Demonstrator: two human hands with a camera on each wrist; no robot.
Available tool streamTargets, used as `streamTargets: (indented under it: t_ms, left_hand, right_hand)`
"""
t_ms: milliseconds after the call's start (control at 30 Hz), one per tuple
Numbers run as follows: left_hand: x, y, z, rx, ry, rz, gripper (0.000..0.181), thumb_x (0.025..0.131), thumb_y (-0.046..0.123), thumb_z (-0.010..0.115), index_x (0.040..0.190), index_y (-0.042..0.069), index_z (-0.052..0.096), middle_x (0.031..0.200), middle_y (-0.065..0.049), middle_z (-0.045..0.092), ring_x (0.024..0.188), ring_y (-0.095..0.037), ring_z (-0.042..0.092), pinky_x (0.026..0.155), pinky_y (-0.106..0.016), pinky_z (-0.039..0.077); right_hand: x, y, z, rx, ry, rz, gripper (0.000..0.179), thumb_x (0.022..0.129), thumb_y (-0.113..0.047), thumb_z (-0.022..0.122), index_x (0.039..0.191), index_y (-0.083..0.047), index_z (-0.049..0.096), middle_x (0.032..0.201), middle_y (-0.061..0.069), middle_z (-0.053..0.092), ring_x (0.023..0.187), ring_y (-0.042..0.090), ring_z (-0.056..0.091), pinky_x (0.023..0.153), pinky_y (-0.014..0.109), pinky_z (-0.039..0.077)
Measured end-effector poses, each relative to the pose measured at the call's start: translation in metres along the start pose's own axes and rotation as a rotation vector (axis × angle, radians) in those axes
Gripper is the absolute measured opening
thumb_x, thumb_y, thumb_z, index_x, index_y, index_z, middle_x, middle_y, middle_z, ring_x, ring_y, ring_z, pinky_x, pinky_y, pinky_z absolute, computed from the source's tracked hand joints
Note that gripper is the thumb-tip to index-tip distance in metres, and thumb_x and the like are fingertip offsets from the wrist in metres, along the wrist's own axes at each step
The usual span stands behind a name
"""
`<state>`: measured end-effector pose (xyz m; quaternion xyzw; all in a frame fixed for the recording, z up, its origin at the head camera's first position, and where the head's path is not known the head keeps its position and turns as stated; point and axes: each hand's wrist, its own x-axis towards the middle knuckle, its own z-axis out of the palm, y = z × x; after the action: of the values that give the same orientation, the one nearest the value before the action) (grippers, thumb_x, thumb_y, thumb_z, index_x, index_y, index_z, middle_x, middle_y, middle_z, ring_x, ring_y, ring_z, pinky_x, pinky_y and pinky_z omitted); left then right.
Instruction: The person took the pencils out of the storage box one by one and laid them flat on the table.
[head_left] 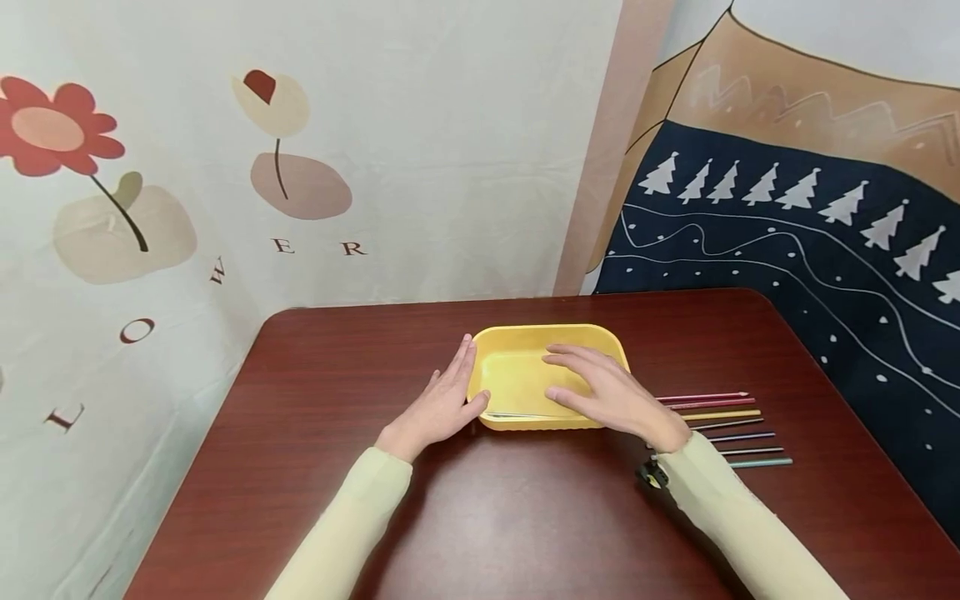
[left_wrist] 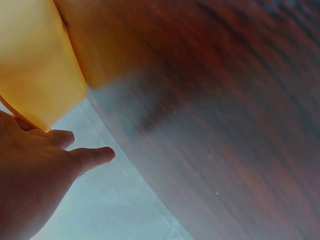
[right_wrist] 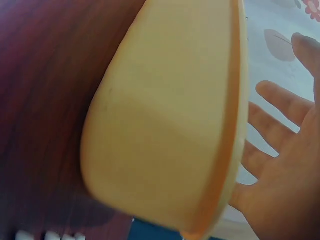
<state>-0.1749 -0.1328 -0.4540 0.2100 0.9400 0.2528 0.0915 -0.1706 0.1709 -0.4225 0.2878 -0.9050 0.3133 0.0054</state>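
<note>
A yellow plastic tray (head_left: 510,371) with rounded corners lies on the table between the two hands. My left hand (head_left: 438,408) rests against the tray's left side, its fingers straight and the thumb at the front left corner. Over the tray's right half is my right hand (head_left: 607,392), fingers spread and holding nothing. One thin, pale stick (head_left: 525,415) lies inside along the front wall; its kind is too small to tell. The right wrist view shows the tray's outer wall (right_wrist: 160,115) close up, with the spread fingers (right_wrist: 272,130) beyond its rim.
To the right of the tray, several pencils (head_left: 723,414) in different colours lie roughly parallel, partly hidden by the right forearm. The dark red-brown table (head_left: 337,367) has its far edge against printed cloth hangings (head_left: 450,167). A small black device (head_left: 652,474) sits at the right wrist.
</note>
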Motion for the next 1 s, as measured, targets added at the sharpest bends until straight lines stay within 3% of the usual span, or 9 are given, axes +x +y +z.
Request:
streamTargets:
  t_ms: [200,400,600,1000]
  left_hand:
    - [0.000,0.001,0.000,-0.007,-0.006,-0.009,0.085,0.107,0.047,0.043,0.166,0.010,-0.006,0.172,0.003,-0.017,0.158,-0.020,0.011,0.121,-0.064,0.016]
    - [-0.001,0.000,0.000,-0.005,-0.006,-0.001,0.085,0.107,0.048,0.043,0.166,0.009,-0.006,0.172,0.003,-0.018,0.158,-0.023,0.015,0.120,-0.065,0.017]
    - [-0.002,-0.001,-0.001,-0.001,-0.006,0.002,0.085,0.107,0.049,0.042,0.165,0.009,-0.006,0.171,0.003,-0.018,0.158,-0.021,0.012,0.120,-0.065,0.017]
    - [-0.001,0.000,0.000,-0.006,0.009,0.003,0.085,0.107,0.048,0.043,0.166,0.009,-0.005,0.174,-0.003,-0.012,0.158,-0.021,0.011,0.120,-0.065,0.018]
  right_hand:
    - [0.016,-0.005,0.008,-0.022,-0.053,-0.019,0.060,0.097,-0.056,0.065,0.142,-0.016,0.065,0.151,0.002,0.056,0.143,0.027,0.047,0.116,0.056,0.034]
    - [0.030,-0.008,0.016,-0.030,-0.122,-0.051,0.058,0.097,-0.052,0.068,0.142,-0.015,0.065,0.146,0.003,0.060,0.140,0.023,0.051,0.117,0.046,0.037]
    - [0.045,-0.008,0.025,0.003,-0.202,-0.096,0.052,0.096,-0.044,0.073,0.136,-0.012,0.067,0.135,0.003,0.067,0.128,0.019,0.059,0.110,0.041,0.045]
    - [0.059,-0.006,0.033,0.065,-0.384,-0.073,0.039,0.093,-0.030,0.079,0.126,-0.010,0.073,0.117,-0.003,0.072,0.105,0.014,0.065,0.097,0.035,0.052]
